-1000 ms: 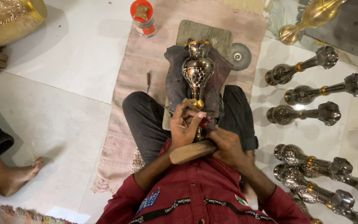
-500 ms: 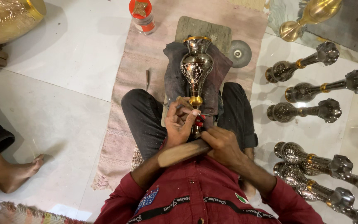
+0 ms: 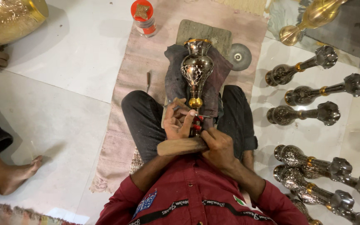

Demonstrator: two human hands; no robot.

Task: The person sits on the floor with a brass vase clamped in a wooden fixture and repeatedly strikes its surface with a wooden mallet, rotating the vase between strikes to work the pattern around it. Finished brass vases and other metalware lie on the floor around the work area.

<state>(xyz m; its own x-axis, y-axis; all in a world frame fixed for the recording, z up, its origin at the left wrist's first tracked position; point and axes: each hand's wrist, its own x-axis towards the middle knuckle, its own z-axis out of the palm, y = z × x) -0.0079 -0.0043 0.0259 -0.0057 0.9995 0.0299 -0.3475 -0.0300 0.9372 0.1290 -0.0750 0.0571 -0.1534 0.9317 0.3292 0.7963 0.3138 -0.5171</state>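
An engraved silver vase [image 3: 196, 68] with a gold rim and gold collar lies on a dark cloth [image 3: 172, 79] over a wooden block [image 3: 205, 31], pointing away from me between my knees. My left hand [image 3: 178, 124] pinches a thin metal chisel [image 3: 184, 109] with its tip at the vase's stem, just below the gold collar. My right hand [image 3: 218, 148] grips a wooden mallet [image 3: 180, 146] that lies crosswise under my left hand. The vase's base is hidden behind my hands.
A red-lidded jar [image 3: 143, 16], a round metal disc [image 3: 239, 56] and a small tool [image 3: 148, 80] lie on or by the pink mat [image 3: 134, 62]. Several finished vases [image 3: 309, 112] line the right floor. Another person's bare foot [image 3: 13, 175] rests at the left; a wrapped brass vessel [image 3: 9, 18] is at the top left.
My left hand has shifted slightly on the stem with the chisel; the mallet stays crosswise beneath it. The vase has not moved on its cloth.
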